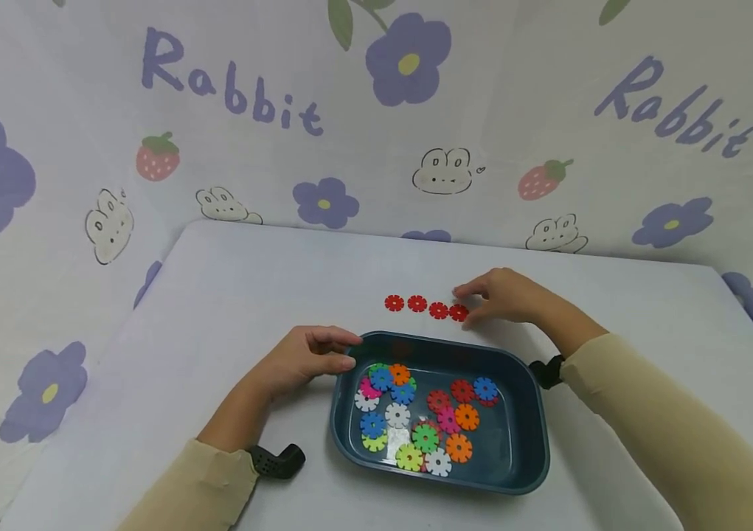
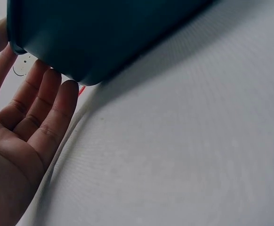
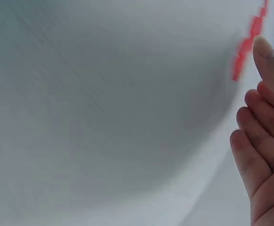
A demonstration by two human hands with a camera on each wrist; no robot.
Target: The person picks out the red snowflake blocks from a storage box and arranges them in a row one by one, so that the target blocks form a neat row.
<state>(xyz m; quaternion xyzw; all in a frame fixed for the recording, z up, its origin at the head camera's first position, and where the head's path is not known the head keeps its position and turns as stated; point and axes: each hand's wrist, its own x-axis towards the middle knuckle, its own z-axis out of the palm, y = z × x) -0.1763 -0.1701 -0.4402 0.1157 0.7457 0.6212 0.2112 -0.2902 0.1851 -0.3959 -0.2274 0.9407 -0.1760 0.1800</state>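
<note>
red discs line the table beyond the tray, the right hand relaxed and empty beside them, the left hand gripping the tray's corner; light fingertip nudges would suit best.

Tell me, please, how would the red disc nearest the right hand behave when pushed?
The red disc looks thin and flat, so it would probably slide rather than roll. Its notched edge may catch the neighbouring disc.
</note>
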